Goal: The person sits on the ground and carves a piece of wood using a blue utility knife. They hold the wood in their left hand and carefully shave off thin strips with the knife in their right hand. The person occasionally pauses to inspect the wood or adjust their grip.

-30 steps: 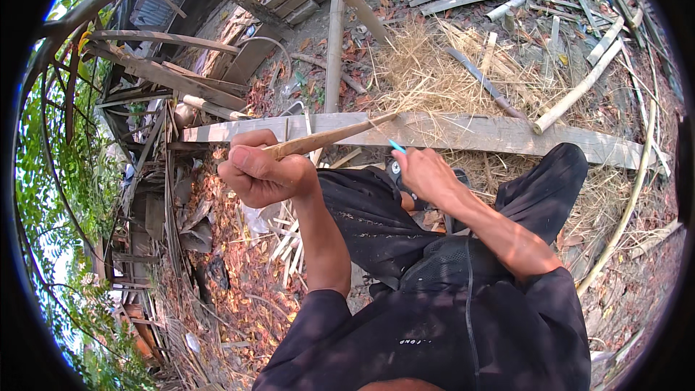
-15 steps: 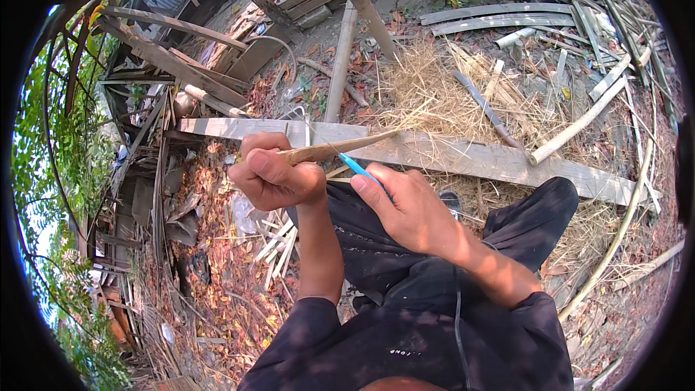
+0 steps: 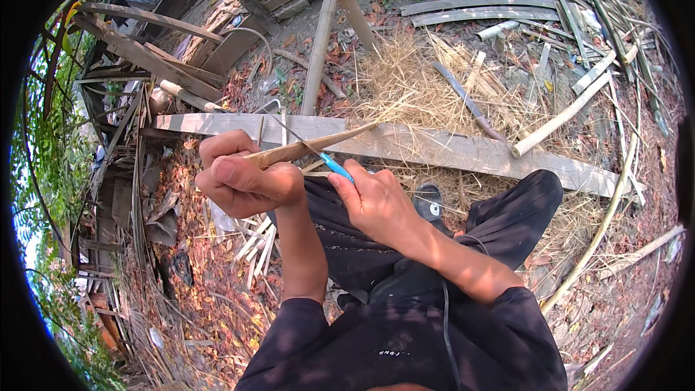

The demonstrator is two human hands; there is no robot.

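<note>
The knife (image 3: 326, 158) has moved nearer the left hand (image 3: 250, 176), handle (image 3: 339, 169) partly hidden.

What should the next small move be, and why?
The right hand should probably push the blue-handled knife toward the tapered tip of the wooden strip: the blade crosses the strip in view, and the left hand grips the other end.

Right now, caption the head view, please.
Left hand grips a tapered tan wooden strip; right hand holds a blue-handled knife across it.
</note>
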